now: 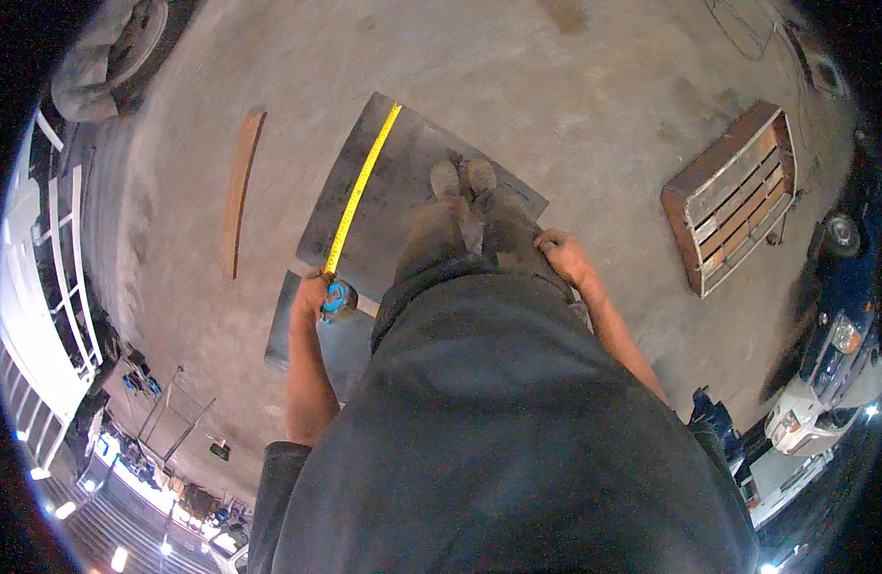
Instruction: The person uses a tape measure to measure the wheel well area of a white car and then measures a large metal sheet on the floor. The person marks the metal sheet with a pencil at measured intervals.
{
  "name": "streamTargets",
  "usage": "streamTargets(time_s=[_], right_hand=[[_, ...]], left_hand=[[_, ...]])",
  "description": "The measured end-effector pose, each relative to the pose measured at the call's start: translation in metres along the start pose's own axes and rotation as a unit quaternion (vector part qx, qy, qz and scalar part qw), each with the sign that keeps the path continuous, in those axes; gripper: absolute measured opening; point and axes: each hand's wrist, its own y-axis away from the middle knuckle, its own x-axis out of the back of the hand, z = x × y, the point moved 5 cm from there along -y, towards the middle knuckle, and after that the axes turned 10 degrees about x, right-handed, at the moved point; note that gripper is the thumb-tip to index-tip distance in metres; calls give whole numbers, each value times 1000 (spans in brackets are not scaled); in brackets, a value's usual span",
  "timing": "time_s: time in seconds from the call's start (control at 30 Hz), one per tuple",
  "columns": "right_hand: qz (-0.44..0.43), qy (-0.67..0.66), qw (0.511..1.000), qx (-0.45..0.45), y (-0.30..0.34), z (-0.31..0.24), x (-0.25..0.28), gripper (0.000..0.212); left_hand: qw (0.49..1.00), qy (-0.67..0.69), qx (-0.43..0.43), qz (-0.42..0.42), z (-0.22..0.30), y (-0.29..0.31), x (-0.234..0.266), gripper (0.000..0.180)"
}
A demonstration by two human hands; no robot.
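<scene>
My left hand (312, 290) is closed around a blue and black tape measure (340, 301). Its yellow blade (363, 187) runs out across a dark flat sheet (417, 143) on the floor, up to the sheet's far edge. I am standing on that sheet with both boots (462, 178). Beside my right thigh, my right hand (563, 255) has its fingers curled in; whether anything is in them is hidden. A second dark sheet (286, 335) lies nearer, below my left hand and partly covered by my body.
A long brown board (241, 196) lies to the left. At right sits a rusty slatted metal frame (733, 201). White metal railings (68, 258) and a large wheel (125, 53) stand along the left side. Vehicles, among them a dark blue one (848, 297), line the right.
</scene>
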Motion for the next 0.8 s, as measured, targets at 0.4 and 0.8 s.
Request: streamTargets(time_s=[0.4,0.8], right_hand=[[-94,83,990,67,-10,-23,12,30],[-201,209,950,119,-17,-22,-59,28]], left_hand=[[994,80,55,45,10,98,-66,31],[954,252,125,101,-31,131,-73,25]])
